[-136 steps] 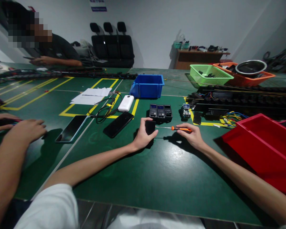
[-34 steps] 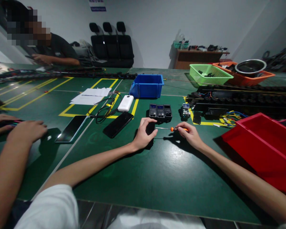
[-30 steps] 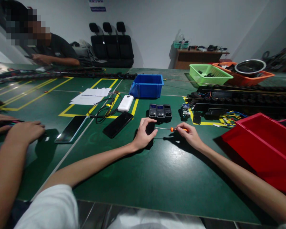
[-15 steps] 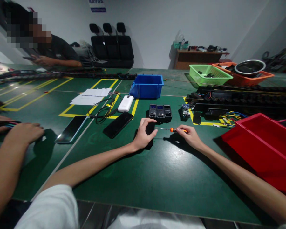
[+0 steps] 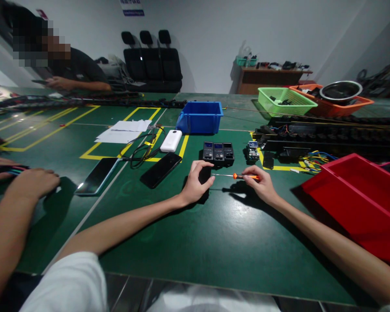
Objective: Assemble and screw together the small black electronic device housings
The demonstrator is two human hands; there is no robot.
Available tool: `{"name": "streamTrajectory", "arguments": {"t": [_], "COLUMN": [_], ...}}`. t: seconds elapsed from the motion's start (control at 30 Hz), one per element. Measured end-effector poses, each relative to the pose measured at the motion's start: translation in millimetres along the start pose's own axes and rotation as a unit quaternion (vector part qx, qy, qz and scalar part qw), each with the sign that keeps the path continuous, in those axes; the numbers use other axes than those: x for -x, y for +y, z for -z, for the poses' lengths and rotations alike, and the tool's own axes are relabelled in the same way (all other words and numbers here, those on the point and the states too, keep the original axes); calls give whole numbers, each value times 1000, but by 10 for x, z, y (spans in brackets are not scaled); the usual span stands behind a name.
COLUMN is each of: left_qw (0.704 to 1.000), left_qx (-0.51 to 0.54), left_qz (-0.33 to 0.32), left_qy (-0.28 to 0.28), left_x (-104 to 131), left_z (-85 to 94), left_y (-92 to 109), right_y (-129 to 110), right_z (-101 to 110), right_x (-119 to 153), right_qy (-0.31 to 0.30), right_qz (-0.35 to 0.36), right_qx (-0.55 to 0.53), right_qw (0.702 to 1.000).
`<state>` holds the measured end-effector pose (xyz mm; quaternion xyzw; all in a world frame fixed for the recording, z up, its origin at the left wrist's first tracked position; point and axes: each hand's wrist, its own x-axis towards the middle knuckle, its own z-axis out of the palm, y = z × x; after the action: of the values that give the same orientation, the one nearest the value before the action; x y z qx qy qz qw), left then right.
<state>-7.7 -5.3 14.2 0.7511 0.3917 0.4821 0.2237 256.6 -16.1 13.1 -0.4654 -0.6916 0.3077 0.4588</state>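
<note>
My left hand (image 5: 195, 184) is closed around a small black box-shaped part (image 5: 205, 175), steadying it above the green table. In my right hand (image 5: 260, 184) the fingers pinch the orange-and-black handle of a screwdriver (image 5: 238, 176). Its thin metal shaft points left, and the tip meets the right side of the black part. Just beyond my hands stands a row of black modules (image 5: 219, 152) with small dark windows. A small device with bare circuitry (image 5: 252, 151) sits to the right of that row.
A blue bin (image 5: 203, 123) stands behind the modules, and a red bin (image 5: 354, 203) lies to the right. Two phones, a black one (image 5: 161, 170) and a light-edged one (image 5: 97, 177), and a white power bank (image 5: 171, 141) lie leftward. A co-worker's hands (image 5: 32, 184) hold wires at far left.
My right hand has shifted very slightly, its fingers loosening and resettling on the screwdriver handle. My left hand and the black part stay in place.
</note>
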Motion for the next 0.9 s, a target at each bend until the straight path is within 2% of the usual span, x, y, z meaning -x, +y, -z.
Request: {"name": "streamTrajectory", "arguments": {"t": [0.27, 0.6, 0.7, 0.9], "left_qw": [1000, 1000, 1000, 1000], "left_qx": [-5, -15, -14, -8], "left_qz": [1, 4, 2, -3], "left_qy": [2, 2, 2, -5], "left_x": [4, -2, 1, 1], "left_z": [-5, -2, 1, 15], "left_y": [7, -10, -2, 28], "right_y": [-8, 74, 58, 50], "right_z": [-10, -17, -10, -3], "right_x": [7, -8, -14, -29], "right_qy": [-6, 7, 14, -11], "right_qz": [1, 100, 74, -54], "right_qx": [-3, -15, -23, -117], "right_qw": [1000, 995, 997, 992]}}
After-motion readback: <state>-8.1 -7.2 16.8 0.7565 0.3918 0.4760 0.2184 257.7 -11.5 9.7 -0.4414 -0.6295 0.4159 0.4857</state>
